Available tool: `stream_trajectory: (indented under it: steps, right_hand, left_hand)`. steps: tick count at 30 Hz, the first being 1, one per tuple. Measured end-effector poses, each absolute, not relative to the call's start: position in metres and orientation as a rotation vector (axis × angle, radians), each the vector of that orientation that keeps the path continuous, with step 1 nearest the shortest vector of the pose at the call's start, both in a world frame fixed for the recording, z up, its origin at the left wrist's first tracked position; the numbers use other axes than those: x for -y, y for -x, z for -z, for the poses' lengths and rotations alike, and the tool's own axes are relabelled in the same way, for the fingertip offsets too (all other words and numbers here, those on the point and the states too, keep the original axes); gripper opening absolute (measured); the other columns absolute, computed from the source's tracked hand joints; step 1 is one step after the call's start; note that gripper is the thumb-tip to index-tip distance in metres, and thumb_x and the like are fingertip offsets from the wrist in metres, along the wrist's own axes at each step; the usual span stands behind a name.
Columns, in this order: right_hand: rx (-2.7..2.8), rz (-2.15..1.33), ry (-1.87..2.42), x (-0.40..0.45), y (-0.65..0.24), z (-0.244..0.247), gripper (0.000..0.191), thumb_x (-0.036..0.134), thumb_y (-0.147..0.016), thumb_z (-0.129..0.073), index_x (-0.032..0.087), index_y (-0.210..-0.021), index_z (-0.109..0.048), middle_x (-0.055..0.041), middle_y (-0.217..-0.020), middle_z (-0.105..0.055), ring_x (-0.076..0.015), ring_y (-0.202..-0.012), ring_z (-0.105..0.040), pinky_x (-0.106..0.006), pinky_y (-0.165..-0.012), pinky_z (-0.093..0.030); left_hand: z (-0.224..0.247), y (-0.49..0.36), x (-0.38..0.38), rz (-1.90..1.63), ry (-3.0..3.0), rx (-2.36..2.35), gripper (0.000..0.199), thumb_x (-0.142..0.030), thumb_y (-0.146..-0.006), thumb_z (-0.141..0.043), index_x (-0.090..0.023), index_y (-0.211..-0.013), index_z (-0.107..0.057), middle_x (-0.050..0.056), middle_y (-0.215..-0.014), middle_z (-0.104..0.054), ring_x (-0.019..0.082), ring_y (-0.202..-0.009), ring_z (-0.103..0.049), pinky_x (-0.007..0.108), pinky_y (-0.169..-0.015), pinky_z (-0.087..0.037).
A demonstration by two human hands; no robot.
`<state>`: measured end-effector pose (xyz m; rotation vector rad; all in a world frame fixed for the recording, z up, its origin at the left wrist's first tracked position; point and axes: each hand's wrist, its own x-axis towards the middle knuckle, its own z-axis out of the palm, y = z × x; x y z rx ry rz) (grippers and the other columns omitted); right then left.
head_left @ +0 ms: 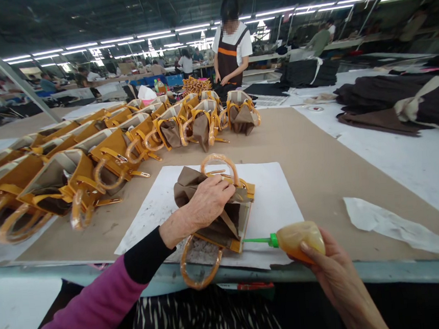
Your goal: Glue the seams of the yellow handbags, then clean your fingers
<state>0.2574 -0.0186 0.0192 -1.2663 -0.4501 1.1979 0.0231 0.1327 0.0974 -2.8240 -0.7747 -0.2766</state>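
A handbag (242, 211) with tan trim and two round, plastic-wrapped handles lies on a white sheet (270, 180) before me. My left hand (207, 199) is closed over its brown fabric lining (190, 185), fingers bent at the upper edge. In my right hand (327, 255) is a soft squeeze bottle (301, 239) of amber liquid, tipped sideways. Its thin green nozzle (259, 240) points left, the tip at the bag's lower right edge; whether it touches cannot be made out. One handle (200, 273) hangs over the table's front edge.
Rows of similar tan bags (67, 178) stand on the left and back of the table. A crumpled white strip (397, 225) lies at right, with tied dark fabric bundles (402, 100) behind. A co-worker in an apron (232, 50) stands across the table.
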Motion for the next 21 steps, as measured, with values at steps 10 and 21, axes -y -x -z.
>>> stream_trajectory:
  steps: [10,21]
  right_hand:
    - [0.436,-1.179,1.236,0.018,-0.246,-0.021,0.056,0.035,-0.056,-0.086,0.023,-0.104,-0.060,-0.0042,-0.093,-0.073,-0.0226,-0.079,-0.068,-0.031,-0.066,-0.057]
    - [0.450,-1.173,1.279,0.020,-0.247,-0.024,0.058,0.036,-0.054,-0.086,0.022,-0.104,-0.060,-0.0052,-0.093,-0.074,-0.0254,-0.080,-0.069,-0.035,-0.069,-0.058]
  left_hand:
    - [-0.097,-0.023,-0.133,0.277,2.829,0.782,0.019,-0.005,-0.088,-0.041,-0.014,-0.089,-0.058,0.007,-0.091,-0.062,0.022,-0.088,-0.049,0.035,-0.083,-0.043]
    - [-0.097,-0.024,-0.133,0.256,2.833,0.799,0.017,-0.007,-0.089,-0.043,-0.014,-0.089,-0.058,0.008,-0.091,-0.062,0.022,-0.089,-0.049,0.035,-0.085,-0.044]
